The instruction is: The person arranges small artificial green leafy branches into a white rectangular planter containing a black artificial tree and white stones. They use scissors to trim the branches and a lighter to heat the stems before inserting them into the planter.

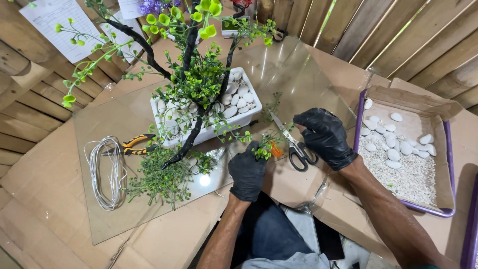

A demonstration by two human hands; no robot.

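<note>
My left hand, in a black glove, grips a small green plastic sprig with an orange base. In my right hand, also black-gloved, are black-handled scissors, their blades pointing up-left just above the sprig. Behind both hands stands a white rectangular planter filled with white pebbles. An artificial tree with dark branches and green leaves rises from it.
A glass sheet lies over cardboard on the table. A coil of silver wire and orange-handled pliers sit at the left, a pile of green sprigs beside them. A purple-edged box with white stones and gravel is at the right.
</note>
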